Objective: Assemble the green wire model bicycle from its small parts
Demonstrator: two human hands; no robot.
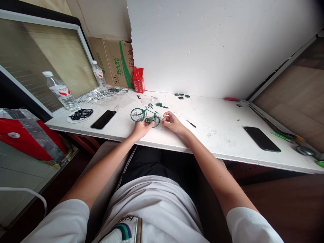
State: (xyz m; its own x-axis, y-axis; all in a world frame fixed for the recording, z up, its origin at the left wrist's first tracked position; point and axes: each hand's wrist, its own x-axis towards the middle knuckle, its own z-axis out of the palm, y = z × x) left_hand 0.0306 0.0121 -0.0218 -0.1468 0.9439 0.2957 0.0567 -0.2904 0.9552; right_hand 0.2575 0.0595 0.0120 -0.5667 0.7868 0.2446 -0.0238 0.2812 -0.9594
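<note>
A green model bicycle [149,117] is held above the near edge of the white table, its front wheel to the left. My left hand [142,129] grips it from below, thumb and fingers closed around the lower frame by the rear wheel. Just right of that wheel is my right hand [172,123], its fingers curled and drawn together. Whatever may be between those fingertips is too small to make out. Behind the bicycle lies a small green part [162,105]. A thin dark tool [191,123] rests to the right of my right hand.
Several small dark green pieces [181,97] lie near the wall. At left are a black phone [103,119], a white lid [80,115] with dark parts, a water bottle [62,91] and a red box [138,80]. Another phone [262,139] is at right.
</note>
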